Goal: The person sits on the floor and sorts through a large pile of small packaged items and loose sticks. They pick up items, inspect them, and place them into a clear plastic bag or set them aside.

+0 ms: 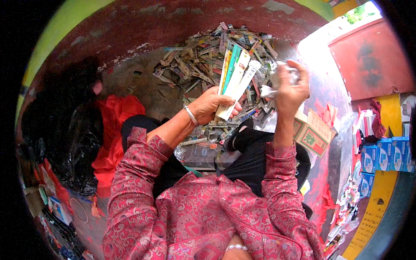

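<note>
My left hand is closed around the lower ends of several long, slim flat packages, fanned out and pointing up and away. They are cream, teal and yellow, with small printed patches. To the right, my raised right hand grips a crumpled white wad, perhaps cloth or tissue; motion blurs it, so its kind is unclear. The wad is apart from the packages. Beyond both hands a large heap of similar slim packages lies on the floor, many of them dusty and jumbled.
Black plastic bags and red bags stand on the left. A printed cardboard box sits right of my knee. Blue boxes are stacked at the far right. Behind the heap runs a dark red wall.
</note>
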{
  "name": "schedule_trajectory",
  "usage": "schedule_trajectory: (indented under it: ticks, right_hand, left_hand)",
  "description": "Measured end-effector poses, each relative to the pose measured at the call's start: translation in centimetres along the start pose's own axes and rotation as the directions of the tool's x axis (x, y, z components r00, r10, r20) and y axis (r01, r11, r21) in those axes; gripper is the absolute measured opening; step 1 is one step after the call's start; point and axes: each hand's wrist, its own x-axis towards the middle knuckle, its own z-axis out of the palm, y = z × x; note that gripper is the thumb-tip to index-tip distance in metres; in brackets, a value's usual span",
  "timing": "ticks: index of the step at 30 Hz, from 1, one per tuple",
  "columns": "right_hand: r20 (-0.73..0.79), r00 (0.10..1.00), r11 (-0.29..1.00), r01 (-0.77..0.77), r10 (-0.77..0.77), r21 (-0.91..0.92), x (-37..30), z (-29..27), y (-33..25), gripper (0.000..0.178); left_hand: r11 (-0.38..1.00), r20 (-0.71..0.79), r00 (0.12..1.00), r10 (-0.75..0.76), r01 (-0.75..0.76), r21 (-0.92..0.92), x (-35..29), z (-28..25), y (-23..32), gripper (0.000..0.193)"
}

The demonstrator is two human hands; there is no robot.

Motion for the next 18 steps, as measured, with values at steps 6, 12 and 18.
schedule_trajectory:
  ticks: [6, 12, 18]
  right_hand:
    - [0.472, 0.794, 0.894, 0.447, -0.383, -0.026, -2.3, 4.2, 1.4, 0.016]
    - [0.034, 0.992, 0.949, 0.124, -0.12, -0.289, 4.3, 1.9, 8.6, 0.015]
    - [0.264, 0.798, 0.737, -0.602, 0.541, 0.309, 2.9, -0.9, 7.6, 0.031]
  left_hand:
    - [0.989, 0.09, 0.996, -0.023, 0.009, 0.149, -0.5, 0.3, -0.8, 0.026]
    - [0.985, 0.156, 0.983, -0.096, 0.071, 0.156, -1.6, 1.1, -0.1, 0.038]
    - [0.991, -0.036, 0.996, 0.087, -0.09, -0.103, -0.3, -1.0, -0.2, 0.038]
